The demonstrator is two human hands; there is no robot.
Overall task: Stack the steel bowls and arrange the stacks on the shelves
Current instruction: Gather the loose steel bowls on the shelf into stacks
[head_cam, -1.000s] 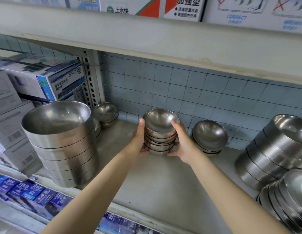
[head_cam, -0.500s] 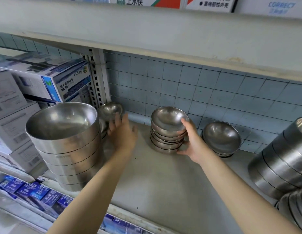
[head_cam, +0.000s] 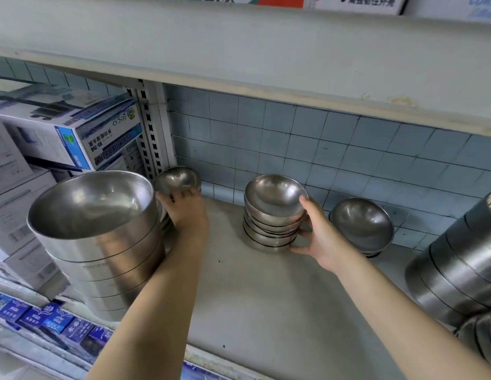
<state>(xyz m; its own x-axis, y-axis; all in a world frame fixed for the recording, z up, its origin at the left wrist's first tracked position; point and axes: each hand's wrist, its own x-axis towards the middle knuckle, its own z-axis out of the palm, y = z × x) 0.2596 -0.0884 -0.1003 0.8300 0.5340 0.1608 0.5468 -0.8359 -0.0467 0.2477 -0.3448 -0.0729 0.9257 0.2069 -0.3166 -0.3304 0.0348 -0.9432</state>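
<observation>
Grey shelf [head_cam: 252, 297] board fills the near field, and a tall stack of big bowls [head_cam: 101, 242] stands at its front left edge. Both forearms reach across it. Further in, the right hand [head_cam: 318, 237] clasps the centre stack [head_cam: 271, 215] of small bowls from its right side, with the thumb on the top rim and the fingers curled at the base. That stack sits upright on the board. The left hand [head_cam: 188, 212] is deeper and to the left, with its fingertips against the lower edge of the corner bowl [head_cam: 177, 181]. Whether they have closed round it cannot be told, since the back of the hand hides them.

The corner bowl lies behind the big bowls, by the slotted upright [head_cam: 153, 133], and tips its mouth forward. From the centre stack it lies to the left and slightly further back, so the left hand is plainly the nearer one. Carrying it over would probably mean a short rightward sweep clear of the big bowls' rim. A second low stack [head_cam: 362, 226] waits to the right, before the tiled wall [head_cam: 321, 149].

A second ago both hands flanked the centre stack. Half a second ago the left hand hung open short of the corner bowl, and now it touches it. The right hand has kept its hold.
</observation>
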